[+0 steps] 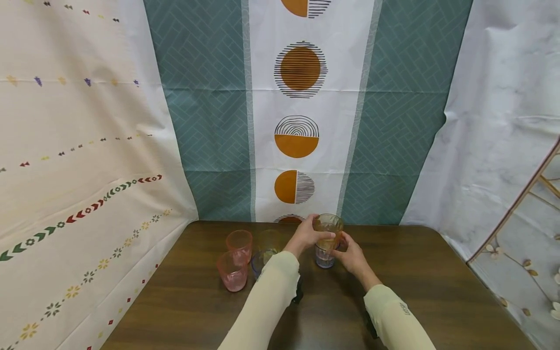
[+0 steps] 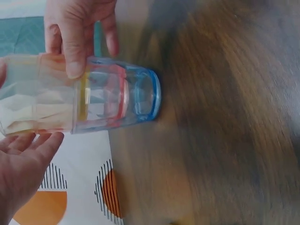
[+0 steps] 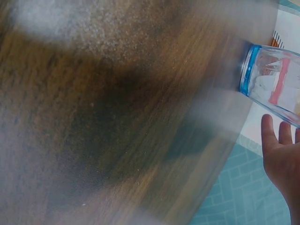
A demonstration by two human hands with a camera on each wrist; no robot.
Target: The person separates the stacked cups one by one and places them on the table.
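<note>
Glasses crowd my left side: two pink glasses, a faintly yellow glass and a blue-tinted glass sit close together on the worktop, my left sleeve partly hiding the blue-tinted one. Just past the back edge hangs a green and white cloth, limiting my reach forward. On my right, bare wood runs to the side edge, where a pale cloth hangs; more wood lies between me and the stack.

That stack is near the back edge, right of the group, upright: a blue glass at the bottom, a pink glass nested in it, and a yellow glass nested uppermost, its rim highest. My left hand has its grip curled around the yellow glass, spread to its width. My right hand grips lower, thumb and fingers partly closed about the stack near the blue rim.
</note>
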